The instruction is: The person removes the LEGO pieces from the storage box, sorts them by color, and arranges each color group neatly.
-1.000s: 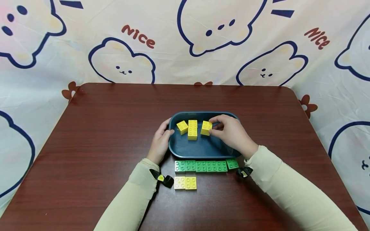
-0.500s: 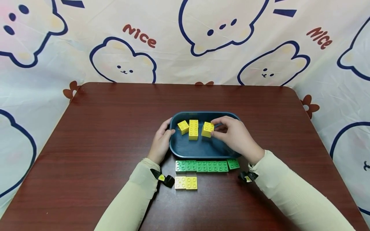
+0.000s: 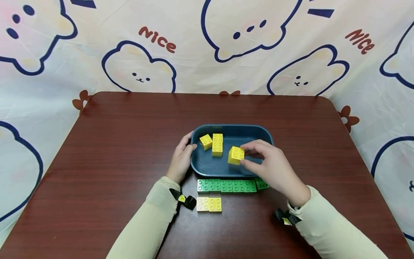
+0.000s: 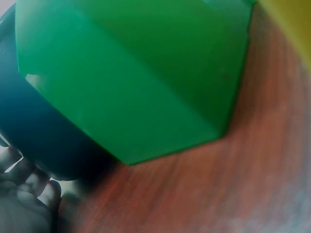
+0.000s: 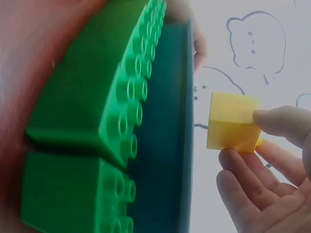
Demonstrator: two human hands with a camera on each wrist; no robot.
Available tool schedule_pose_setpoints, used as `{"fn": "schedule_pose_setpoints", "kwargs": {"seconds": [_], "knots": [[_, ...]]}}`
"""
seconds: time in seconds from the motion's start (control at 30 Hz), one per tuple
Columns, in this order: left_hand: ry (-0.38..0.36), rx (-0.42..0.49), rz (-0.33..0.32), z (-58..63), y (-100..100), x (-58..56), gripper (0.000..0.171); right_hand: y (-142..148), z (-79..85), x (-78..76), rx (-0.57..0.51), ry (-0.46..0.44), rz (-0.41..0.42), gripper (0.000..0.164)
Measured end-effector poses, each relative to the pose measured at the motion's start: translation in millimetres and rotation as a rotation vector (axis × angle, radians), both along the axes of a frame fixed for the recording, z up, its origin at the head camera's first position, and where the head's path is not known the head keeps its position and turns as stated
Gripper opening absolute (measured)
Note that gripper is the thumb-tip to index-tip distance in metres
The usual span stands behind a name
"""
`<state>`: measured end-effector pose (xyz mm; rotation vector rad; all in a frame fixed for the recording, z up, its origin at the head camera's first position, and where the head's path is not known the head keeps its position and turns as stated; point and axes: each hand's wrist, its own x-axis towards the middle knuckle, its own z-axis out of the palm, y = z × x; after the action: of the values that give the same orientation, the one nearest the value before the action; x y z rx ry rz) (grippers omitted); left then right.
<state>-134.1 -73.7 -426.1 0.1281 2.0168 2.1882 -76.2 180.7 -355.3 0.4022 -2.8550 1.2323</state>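
In the head view, my right hand (image 3: 273,165) pinches a yellow toy block (image 3: 235,155) between thumb and fingers, over the right part of a dark blue tray (image 3: 207,167). The right wrist view shows that block (image 5: 233,121) raised above the tray's rim (image 5: 189,121). My left hand (image 3: 179,160) grips the tray's left end, thumb on the rim; its other fingers are partly hidden. Inside the tray lie a tilted yellow block (image 3: 206,142) and two yellow blocks (image 3: 217,145) lined up beside it.
A row of several green blocks (image 3: 226,186) runs along the tray's near side, its rightmost one slightly turned. Nearer the body sit a pale yellow block (image 3: 202,204) and a yellow block (image 3: 215,204), side by side on the brown table (image 3: 129,151).
My right hand has lifted the yellow block and drawn it nearer the body and slightly right. The left hand keeps its grip on the tray's end.
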Motion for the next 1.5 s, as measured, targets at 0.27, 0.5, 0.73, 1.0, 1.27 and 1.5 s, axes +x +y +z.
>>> {"fn": "schedule_pose_setpoints", "kwargs": {"seconds": [0.27,0.5,0.73,1.0,1.27,1.5], "knots": [[0.004,-0.001,0.000,1.0,2,0.4,0.045,-7,0.6,28.0,-0.045,0.073,0.055,0.031],[-0.001,-0.007,0.008,1.7,2,0.4,0.044,-12,-5.3,46.3,-0.091,0.089,0.091,0.032],[-0.001,0.003,0.015,0.9,2,0.4,0.044,-14,-15.1,59.3,-0.121,0.088,0.096,0.034],[-0.005,0.004,0.010,0.7,1,0.0,0.043,-15,-28.3,70.3,-0.134,0.080,0.099,0.035],[0.039,-0.005,0.014,0.1,1,-0.1,0.043,-18,-40.2,76.4,-0.129,0.103,0.127,0.034],[0.050,-0.018,0.018,0.9,2,0.1,0.043,-16,-43.8,77.6,-0.082,0.114,0.133,0.034]]}}
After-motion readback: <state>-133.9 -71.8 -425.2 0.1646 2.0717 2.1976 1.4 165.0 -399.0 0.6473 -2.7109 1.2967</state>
